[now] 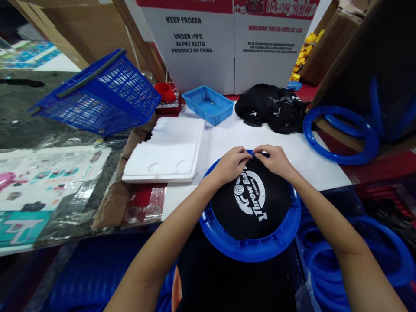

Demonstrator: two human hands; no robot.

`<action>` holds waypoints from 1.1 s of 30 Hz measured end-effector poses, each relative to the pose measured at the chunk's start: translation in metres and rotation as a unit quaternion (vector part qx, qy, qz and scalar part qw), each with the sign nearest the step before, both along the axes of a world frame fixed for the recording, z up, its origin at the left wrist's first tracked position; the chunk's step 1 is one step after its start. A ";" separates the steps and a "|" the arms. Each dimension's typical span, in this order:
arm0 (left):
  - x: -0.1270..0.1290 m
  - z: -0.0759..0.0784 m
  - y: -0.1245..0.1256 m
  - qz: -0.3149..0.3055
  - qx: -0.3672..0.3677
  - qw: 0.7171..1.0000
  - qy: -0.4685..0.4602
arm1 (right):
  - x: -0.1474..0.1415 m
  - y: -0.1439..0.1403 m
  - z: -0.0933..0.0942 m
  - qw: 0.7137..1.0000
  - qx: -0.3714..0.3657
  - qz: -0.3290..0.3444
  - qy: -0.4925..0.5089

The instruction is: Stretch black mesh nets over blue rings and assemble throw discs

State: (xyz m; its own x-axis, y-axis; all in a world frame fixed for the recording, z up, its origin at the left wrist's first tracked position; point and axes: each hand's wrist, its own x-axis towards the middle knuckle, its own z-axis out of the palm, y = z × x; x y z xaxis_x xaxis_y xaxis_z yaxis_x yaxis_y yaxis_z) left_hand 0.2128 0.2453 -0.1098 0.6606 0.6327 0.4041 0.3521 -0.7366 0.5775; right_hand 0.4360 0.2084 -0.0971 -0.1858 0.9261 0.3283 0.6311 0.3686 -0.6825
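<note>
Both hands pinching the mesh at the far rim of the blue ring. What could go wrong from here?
1. Left hand and right hand both grip the far edge of the black mesh; the near side is unheld, so it may pull out of the blue ring.
2. The ring overhangs the white table's near edge and could tip toward the person.
</note>
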 end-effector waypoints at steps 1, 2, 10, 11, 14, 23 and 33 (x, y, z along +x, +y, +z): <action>0.000 0.000 0.000 0.000 0.001 1.000 0.003 | 0.000 0.000 0.000 1.000 0.001 0.000 0.001; 0.000 0.000 0.000 0.000 0.002 1.000 0.006 | 0.000 0.000 0.000 1.000 -0.001 0.001 0.002; 0.001 0.002 -0.003 0.003 0.025 0.999 0.033 | 0.001 0.004 0.006 0.999 -0.047 0.017 0.018; 0.001 0.002 -0.003 0.004 0.027 0.999 0.037 | 0.002 0.004 0.006 0.999 -0.048 0.019 0.017; 0.001 0.003 -0.004 0.002 0.033 0.999 0.040 | 0.003 0.006 0.005 0.998 -0.048 0.024 0.020; 0.001 0.004 -0.006 0.018 0.035 0.998 0.045 | -0.003 0.003 0.000 0.998 0.025 0.018 -0.047; 0.001 0.005 -0.007 0.028 0.060 0.996 0.061 | 0.000 0.009 0.008 0.998 -0.053 0.019 0.030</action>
State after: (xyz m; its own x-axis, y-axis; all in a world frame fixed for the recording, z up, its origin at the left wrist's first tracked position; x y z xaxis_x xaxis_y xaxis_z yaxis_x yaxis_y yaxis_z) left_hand 0.2140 0.2379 -0.1051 0.6750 0.6209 0.3986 0.4560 -0.7757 0.4362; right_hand 0.4361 0.2169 -0.0886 -0.2049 0.9488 0.2404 0.5744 0.3154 -0.7554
